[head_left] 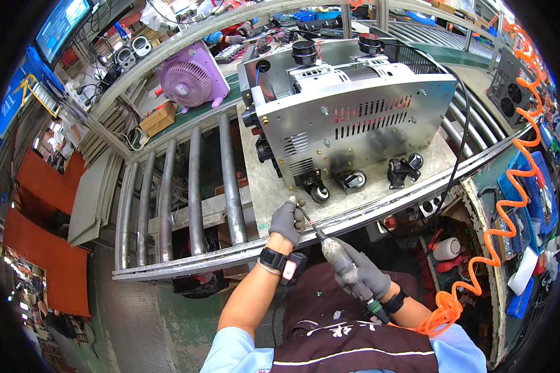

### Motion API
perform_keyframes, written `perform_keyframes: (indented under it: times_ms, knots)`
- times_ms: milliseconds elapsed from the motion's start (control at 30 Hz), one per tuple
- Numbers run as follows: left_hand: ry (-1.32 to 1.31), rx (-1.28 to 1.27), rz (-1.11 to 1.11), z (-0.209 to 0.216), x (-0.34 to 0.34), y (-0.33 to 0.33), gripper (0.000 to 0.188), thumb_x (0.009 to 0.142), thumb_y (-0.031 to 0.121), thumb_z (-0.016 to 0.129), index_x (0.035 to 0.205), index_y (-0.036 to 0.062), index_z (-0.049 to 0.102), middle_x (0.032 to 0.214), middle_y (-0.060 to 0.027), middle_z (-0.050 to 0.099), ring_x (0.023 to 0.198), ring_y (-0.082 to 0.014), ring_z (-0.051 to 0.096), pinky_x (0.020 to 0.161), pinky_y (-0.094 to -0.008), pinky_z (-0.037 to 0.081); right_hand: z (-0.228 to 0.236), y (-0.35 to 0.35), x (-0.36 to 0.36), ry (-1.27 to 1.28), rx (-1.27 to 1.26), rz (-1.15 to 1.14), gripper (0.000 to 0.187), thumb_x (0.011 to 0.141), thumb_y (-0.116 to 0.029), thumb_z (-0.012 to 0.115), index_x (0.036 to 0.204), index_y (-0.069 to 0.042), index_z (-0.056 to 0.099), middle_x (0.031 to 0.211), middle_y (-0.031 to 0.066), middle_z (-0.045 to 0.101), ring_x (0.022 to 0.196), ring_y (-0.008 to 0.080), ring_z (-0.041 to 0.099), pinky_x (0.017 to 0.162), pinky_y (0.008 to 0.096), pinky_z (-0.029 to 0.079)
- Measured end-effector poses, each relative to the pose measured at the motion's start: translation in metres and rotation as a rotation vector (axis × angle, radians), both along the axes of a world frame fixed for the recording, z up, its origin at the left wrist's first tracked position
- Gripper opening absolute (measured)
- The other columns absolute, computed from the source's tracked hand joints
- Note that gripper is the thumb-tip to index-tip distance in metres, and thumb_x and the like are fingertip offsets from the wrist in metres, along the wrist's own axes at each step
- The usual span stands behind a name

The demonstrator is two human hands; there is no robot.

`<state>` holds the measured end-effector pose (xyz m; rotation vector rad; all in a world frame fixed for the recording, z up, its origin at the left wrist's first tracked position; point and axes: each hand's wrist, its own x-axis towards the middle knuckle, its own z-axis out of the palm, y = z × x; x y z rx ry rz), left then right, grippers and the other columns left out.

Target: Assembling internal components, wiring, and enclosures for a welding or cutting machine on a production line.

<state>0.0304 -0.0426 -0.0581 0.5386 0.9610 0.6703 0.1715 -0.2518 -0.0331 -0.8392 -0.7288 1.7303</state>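
My right hand (367,273), in a grey glove, is wrapped round a pneumatic screwdriver (340,258), its thin bit pointing up and left. Near the bit's tip, the gloved fingers of my left hand (286,222) are pinched together; what they hold is too small to make out. Just beyond stands a silver sheet-metal housing (361,124) with slotted vents, tilted on its side. A caster wheel (318,190) sits at the housing's lower left corner, close to my left hand. Another caster (353,179) and a black-bracketed caster (404,171) are farther right along its lower edge.
The housing rests on a pale board (261,199) on a roller conveyor (196,186) with a metal front rail. An orange coiled air hose (479,248) runs up on the right. A purple fan (190,78) stands behind. Another person's gloved hand (246,29) shows at the back.
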Motion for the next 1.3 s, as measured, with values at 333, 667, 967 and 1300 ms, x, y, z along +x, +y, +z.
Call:
perform_keyframes:
  times_ms: [333, 667, 967, 1300]
  knots:
    - [0.178, 0.021, 0.054, -0.002, -0.002, 0.010, 0.034, 0.102, 0.039, 0.047, 0.105, 0.0070, 0.060, 0.061, 0.0013, 0.050, 0.043, -0.0098, 0.036, 0.038, -0.0260, 0.025, 0.001, 0.018, -0.011, -0.013, -0.065, -0.083, 0.093, 0.070, -0.017, 0.065, 0.153, -0.013, 0.023, 0.077, 0.0091, 0.055, 0.058, 0.0164, 0.057, 0.049, 0.0278, 0.048]
    - [-0.218, -0.027, 0.080, -0.016, -0.022, 0.009, 0.023, 0.099, 0.020, 0.049, 0.111, 0.0027, 0.058, 0.071, -0.0007, 0.055, 0.049, -0.0078, 0.041, 0.040, -0.0231, 0.030, -0.023, 0.047, -0.017, -0.454, 0.048, -0.224, 0.101, 0.069, -0.018, 0.072, 0.155, -0.010, 0.020, 0.098, 0.0120, 0.063, 0.078, 0.0201, 0.062, 0.075, 0.0292, 0.051]
    - [-0.280, 0.026, 0.095, -0.018, -0.026, 0.006, 0.019, 0.098, 0.022, 0.058, 0.109, 0.0069, 0.057, 0.071, 0.0015, 0.053, 0.049, -0.0057, 0.040, 0.040, -0.0215, 0.029, -0.035, 0.050, -0.042, -0.843, 0.047, -0.306, 0.103, 0.070, -0.023, 0.075, 0.156, -0.013, 0.020, 0.110, 0.0224, 0.066, 0.093, 0.0309, 0.066, 0.086, 0.0355, 0.049]
    - [-0.345, -0.105, 0.123, -0.023, -0.039, 0.013, 0.023, 0.098, 0.022, 0.058, 0.116, 0.0070, 0.058, 0.073, 0.0010, 0.052, 0.050, -0.0060, 0.038, 0.041, -0.0209, 0.028, -0.024, 0.044, -0.035, -0.780, 0.073, -0.256, 0.104, 0.070, -0.022, 0.075, 0.156, -0.010, 0.017, 0.116, 0.0206, 0.061, 0.097, 0.0265, 0.062, 0.087, 0.0340, 0.048]
